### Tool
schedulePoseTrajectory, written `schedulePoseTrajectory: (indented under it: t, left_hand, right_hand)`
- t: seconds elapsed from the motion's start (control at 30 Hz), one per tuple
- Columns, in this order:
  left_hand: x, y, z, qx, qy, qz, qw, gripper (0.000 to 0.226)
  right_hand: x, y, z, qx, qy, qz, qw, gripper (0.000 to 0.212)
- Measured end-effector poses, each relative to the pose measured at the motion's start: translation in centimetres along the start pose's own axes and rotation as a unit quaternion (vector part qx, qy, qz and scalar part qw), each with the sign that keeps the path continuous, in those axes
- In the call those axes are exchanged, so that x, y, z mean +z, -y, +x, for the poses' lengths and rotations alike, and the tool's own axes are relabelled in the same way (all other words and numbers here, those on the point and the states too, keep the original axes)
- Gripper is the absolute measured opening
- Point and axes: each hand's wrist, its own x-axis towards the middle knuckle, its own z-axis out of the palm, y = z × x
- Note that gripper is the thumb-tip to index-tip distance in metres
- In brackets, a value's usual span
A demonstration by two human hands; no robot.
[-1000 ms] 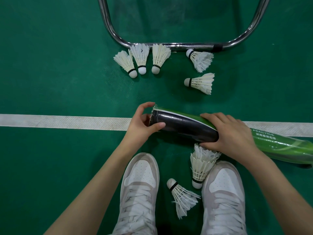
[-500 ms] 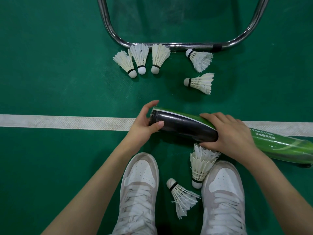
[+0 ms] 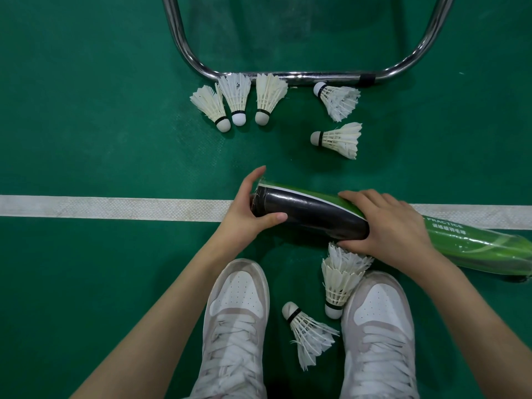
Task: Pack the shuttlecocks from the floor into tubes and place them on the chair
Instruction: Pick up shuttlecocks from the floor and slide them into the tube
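the long green and black cardboard shuttlecock tube point(image 3: 311, 213) lies nearly flat above the green court floor point(image 3: 86, 125), crossing the white court line point(image 3: 115, 205), its open end to the left. the left hand point(image 3: 247, 211) cups that open end, thumb under the rim and fingers curled round the mouth. the right hand point(image 3: 385, 226) grips the tube's middle, fingers wrapped over the top. two white feather shuttlecocks point(image 3: 341, 279) lie between the pale laced sneakers point(image 3: 236, 326), one just below the right hand. three more shuttlecocks point(image 3: 239, 100) lie side by side against the chrome tubular chair frame point(image 3: 302, 77), corks towards the person, and another two point(image 3: 339, 136) lie to their right.
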Motion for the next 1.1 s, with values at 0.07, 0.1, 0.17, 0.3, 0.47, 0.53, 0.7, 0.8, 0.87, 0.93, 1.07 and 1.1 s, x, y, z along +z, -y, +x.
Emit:
schedulePoseTrajectory:
  t: [0.07,0.1,0.17,0.3,0.47,0.53,0.7,0.8,0.87,0.93,1.07,1.1]
  left_hand:
    - [0.0,-0.3,0.0,0.002,0.002,0.0,1.0,0.083]
    - [0.0,-0.4,0.0,0.005,0.005,0.002,1.0,0.082]
    - [0.1,-0.3,0.1,0.008,0.013,0.01,1.0,0.082]
    - [-0.3,-0.3,0.4,-0.002,0.032,0.01,0.999,0.083]
    - [-0.4,-0.4,0.5,0.0,0.052,0.005,0.999,0.081]
    - [-0.5,-0.4,0.5,-0.002,0.062,0.004,0.998,0.08]
    - [-0.9,-0.7,0.3,-0.015,0.062,-0.079,0.995,0.065]
    - [-0.9,-0.3,0.5,-0.029,0.025,-0.112,0.993,0.05]
    - [-1.0,0.0,0.6,-0.034,0.007,-0.129,0.991,0.042]
    - [-1.3,0.1,0.7,-0.033,0.003,-0.139,0.99,0.042]
    - [-1.8,-0.2,1.2,-0.029,-0.004,-0.113,0.993,0.045]
    - [-2.1,-0.5,1.4,-0.025,-0.018,-0.09,0.995,0.045]
  right_hand:
    - [0.1,0.0,0.0,-0.002,-0.004,-0.001,1.0,0.081]
    - [0.1,0.0,0.0,-0.003,-0.004,-0.001,1.0,0.081]
    - [0.1,0.0,0.0,-0.003,-0.005,0.0,1.0,0.082]
    - [0.1,0.1,0.0,-0.003,-0.009,-0.001,1.0,0.082]
    - [0.2,0.0,0.0,-0.005,-0.013,-0.003,1.0,0.081]
    - [0.2,0.0,0.0,-0.004,-0.012,-0.003,1.0,0.081]
    - [-0.1,-0.1,0.1,-0.001,0.003,0.0,1.0,0.083]
    - [-0.2,0.0,0.1,0.003,0.012,0.002,1.0,0.084]
    - [-0.2,0.0,0.2,0.001,0.013,0.0,1.0,0.084]
    - [-0.2,0.1,0.2,0.003,0.015,-0.004,1.0,0.083]
    - [-0.5,0.1,0.1,0.006,0.027,-0.006,1.0,0.084]
    - [-0.6,0.1,0.1,0.004,0.03,-0.007,1.0,0.084]
